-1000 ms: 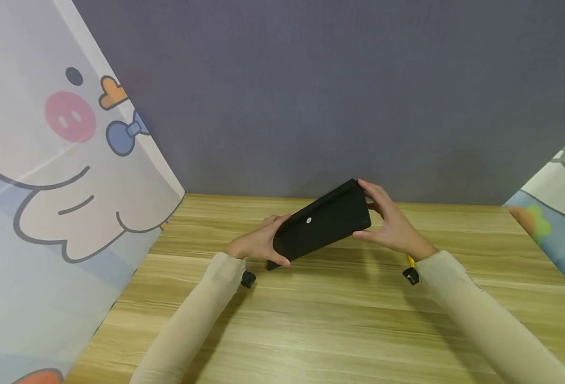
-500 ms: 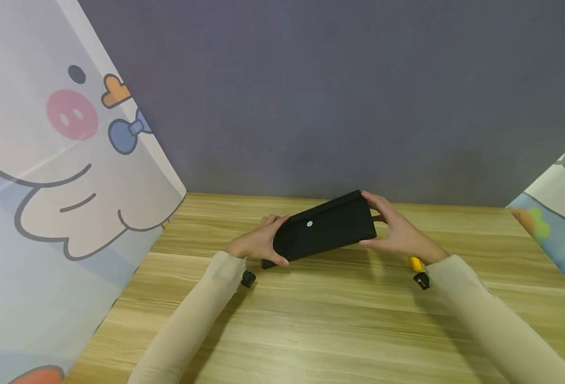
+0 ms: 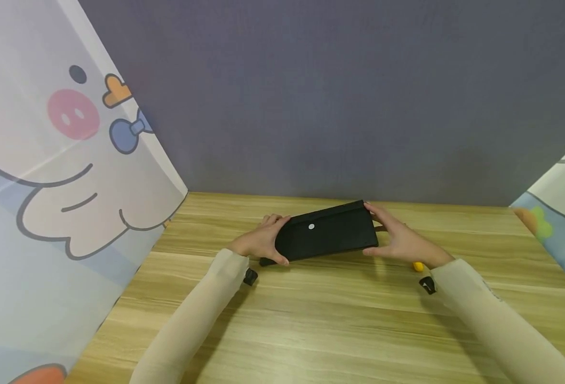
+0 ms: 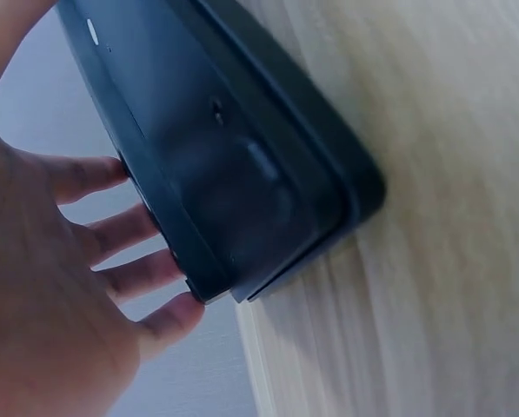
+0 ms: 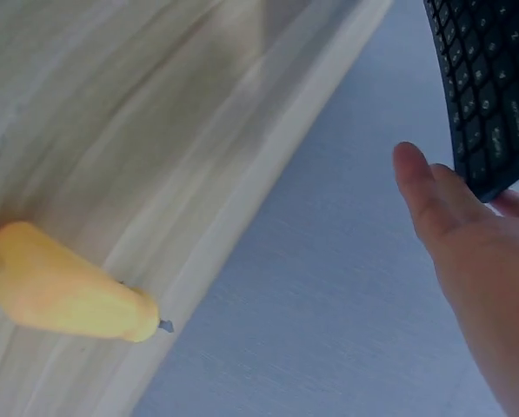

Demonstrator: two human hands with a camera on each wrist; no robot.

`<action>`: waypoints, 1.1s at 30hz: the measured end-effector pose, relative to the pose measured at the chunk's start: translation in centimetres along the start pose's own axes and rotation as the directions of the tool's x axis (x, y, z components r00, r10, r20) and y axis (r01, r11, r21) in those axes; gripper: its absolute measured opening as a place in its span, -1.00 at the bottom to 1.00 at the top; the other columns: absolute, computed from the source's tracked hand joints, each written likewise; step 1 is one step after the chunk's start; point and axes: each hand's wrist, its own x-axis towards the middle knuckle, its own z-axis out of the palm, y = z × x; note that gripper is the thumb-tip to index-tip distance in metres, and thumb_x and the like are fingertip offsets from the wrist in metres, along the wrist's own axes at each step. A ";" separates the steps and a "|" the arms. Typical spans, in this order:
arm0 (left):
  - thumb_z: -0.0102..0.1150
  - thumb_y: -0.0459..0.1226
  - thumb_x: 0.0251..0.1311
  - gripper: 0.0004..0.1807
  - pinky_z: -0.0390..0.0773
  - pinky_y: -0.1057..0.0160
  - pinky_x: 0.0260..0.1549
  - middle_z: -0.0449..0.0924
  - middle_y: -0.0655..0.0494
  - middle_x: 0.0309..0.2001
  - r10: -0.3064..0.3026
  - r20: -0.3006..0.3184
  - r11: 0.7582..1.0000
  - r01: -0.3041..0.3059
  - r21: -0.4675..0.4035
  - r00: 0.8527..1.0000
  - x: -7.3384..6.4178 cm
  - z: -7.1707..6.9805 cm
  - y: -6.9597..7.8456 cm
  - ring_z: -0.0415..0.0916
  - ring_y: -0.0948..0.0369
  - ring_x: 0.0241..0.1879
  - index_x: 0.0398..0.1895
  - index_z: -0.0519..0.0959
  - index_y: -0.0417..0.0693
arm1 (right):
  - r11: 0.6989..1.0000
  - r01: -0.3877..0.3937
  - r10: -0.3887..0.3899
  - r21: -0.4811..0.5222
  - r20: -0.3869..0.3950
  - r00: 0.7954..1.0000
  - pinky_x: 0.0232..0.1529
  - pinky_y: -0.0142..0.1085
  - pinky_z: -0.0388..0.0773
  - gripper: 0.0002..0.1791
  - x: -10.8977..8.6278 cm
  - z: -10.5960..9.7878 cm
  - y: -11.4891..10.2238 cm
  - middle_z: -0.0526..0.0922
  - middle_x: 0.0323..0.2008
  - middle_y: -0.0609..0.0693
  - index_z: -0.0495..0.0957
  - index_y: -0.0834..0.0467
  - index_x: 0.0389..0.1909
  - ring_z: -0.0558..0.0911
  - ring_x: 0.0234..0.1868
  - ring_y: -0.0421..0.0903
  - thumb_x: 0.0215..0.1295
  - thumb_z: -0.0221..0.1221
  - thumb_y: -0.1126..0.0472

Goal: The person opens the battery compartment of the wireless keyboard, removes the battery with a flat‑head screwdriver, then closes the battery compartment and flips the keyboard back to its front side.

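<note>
Wooden table | keyboard — gripped, left hand + right hand | yellow pear

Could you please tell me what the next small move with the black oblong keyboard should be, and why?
I'd probably ease the right hand down, lowering that end of the black oblong keyboard toward the yellowish wood-grain table: in the head view it slants, its right end looking raised, while the left hand grips the other end.

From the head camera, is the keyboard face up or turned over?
Turned over: the head view shows the keyboard from its back, with a white spot; keys appear in the right wrist view.
</note>
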 end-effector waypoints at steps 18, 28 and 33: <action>0.50 0.17 -0.29 0.30 0.07 -0.08 0.21 0.07 -0.05 0.32 -0.081 0.056 0.977 0.068 0.204 0.995 0.9 0.2 1.1 0.02 0.01 0.28 0.49 -0.03 -0.09 | 0.969 -0.244 0.247 -0.044 0.213 0.945 0.20 0.17 0.14 0.35 0.3 2.0 1.5 -0.30 0.43 0.33 -0.46 0.20 0.47 -0.03 0.38 0.31 0.02 0.42 -0.01; 0.49 0.19 -0.28 0.30 0.05 -0.06 0.19 0.02 -0.03 0.35 -0.085 0.078 0.967 0.063 0.248 0.993 1.4 0.5 1.0 -0.02 0.03 0.30 0.50 -0.04 -0.04 | 0.941 -0.271 0.322 -0.204 0.285 0.903 0.19 0.18 0.13 0.35 0.3 2.4 1.4 -0.33 0.41 0.40 -0.45 0.32 0.44 -0.01 0.35 0.38 0.04 0.36 -0.15; 0.48 0.20 -0.28 0.30 0.04 -0.03 0.19 0.00 -0.03 0.36 -0.079 0.090 0.967 0.054 0.249 0.993 1.4 0.4 0.9 -0.02 0.03 0.30 0.50 -0.05 -0.03 | 0.941 -0.241 0.307 -0.235 0.305 0.901 0.23 0.19 0.05 0.31 0.5 2.5 1.3 -0.32 0.40 0.43 -0.41 0.38 0.43 -0.13 0.37 0.37 0.06 0.36 -0.11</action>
